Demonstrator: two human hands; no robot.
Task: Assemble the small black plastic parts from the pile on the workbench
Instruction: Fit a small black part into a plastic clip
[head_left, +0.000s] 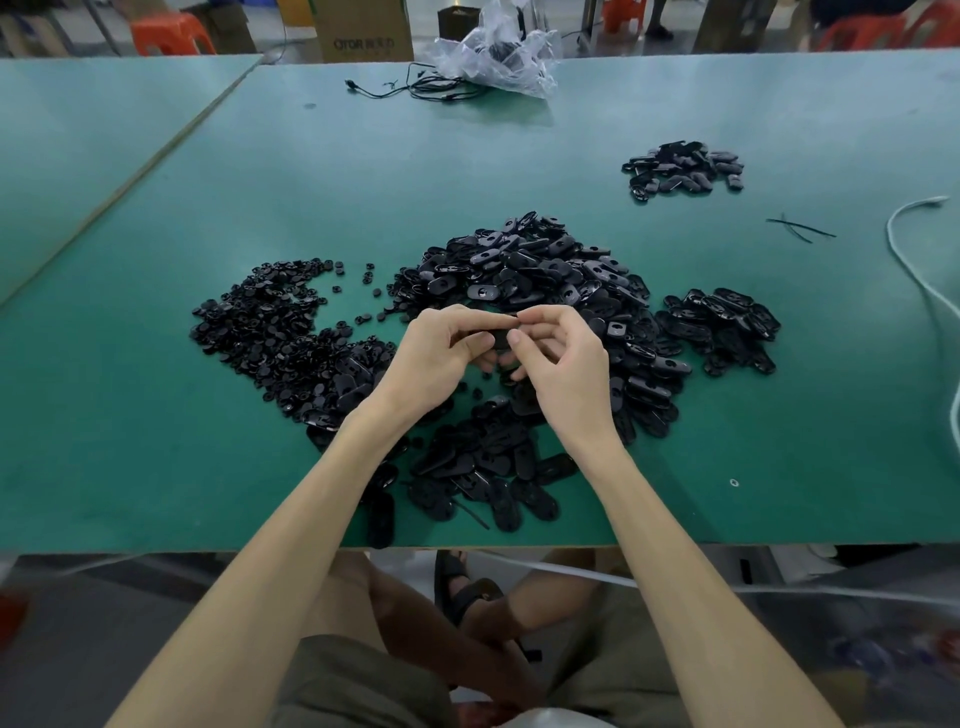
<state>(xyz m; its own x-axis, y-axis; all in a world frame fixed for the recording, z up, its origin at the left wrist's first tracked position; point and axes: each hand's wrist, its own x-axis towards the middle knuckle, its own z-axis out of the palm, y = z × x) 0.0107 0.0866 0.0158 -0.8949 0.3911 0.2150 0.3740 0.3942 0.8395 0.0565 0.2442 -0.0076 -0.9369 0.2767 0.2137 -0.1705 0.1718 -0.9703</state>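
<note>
Head view, single moment. Both hands are held just above the green workbench (156, 415) at centre frame, over the near edge of the main pile (524, 270) of oval black shells.

Left hand (441, 358): fingers curled, thumb and forefinger pinching one black part (500, 340). Right hand (563, 364): fingers also curled, thumb and fingertips gripping the same part from the other side. The hands hide most of the part, so I cannot tell whether a second, smaller piece sits between the fingers.

Stock as seen:
- round pieces (270, 327): small, spread at centre left, meeting the main pile along its lower left
- main pile: centre, by far the largest
- flat heap (493, 467): ovals at lower centre, between the forearms, running toward the bench edge
- side group (727, 322): right of centre, just beside the main pile
- small heap (680, 166): upper right, well apart from everything else

Judgement: the small heap set apart is probably the finished lot. If so, only a small share is done and most of both kinds of part is left. I cannot tell whether the side group and flat heap are assembled or raw. Step in hand: likely fitting one unit together.

Also on the bench: a plastic bag (498, 57) and a black cable (415, 88) at top centre, and a white cord (914, 260) at the right edge
</note>
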